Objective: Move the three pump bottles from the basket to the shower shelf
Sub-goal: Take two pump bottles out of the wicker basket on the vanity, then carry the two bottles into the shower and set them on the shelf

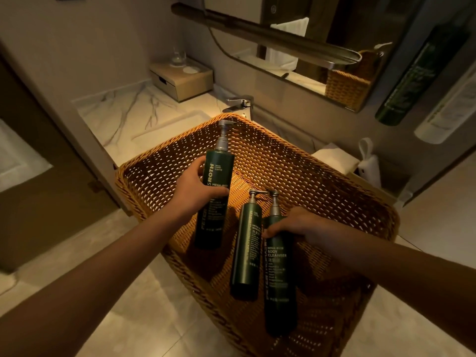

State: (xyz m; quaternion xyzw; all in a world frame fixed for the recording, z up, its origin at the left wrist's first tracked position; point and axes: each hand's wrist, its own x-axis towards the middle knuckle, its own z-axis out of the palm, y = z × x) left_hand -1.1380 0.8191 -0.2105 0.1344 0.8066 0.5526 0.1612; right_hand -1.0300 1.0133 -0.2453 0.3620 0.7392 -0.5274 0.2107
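Observation:
A large woven wicker basket [322, 181] fills the middle of the head view, standing on the vanity. Three dark green pump bottles with grey pumps are in it. My left hand [195, 190] is wrapped around the left bottle [216, 176], which is raised above the basket floor with its pump toward the far rim. My right hand [306, 228] grips the upper body of the right bottle [279, 279], labelled body cleanser. Between the two lies the shampoo bottle [246, 253], touching the right one, with no hand on it. The shower shelf is not in view.
A chrome tap [239, 104] stands just behind the basket on the marble counter [123, 117]. A beige box [180, 79] with a glass sits at the back. A mirror [309, 42] hangs above. A folded white towel [332, 157] lies right of the basket.

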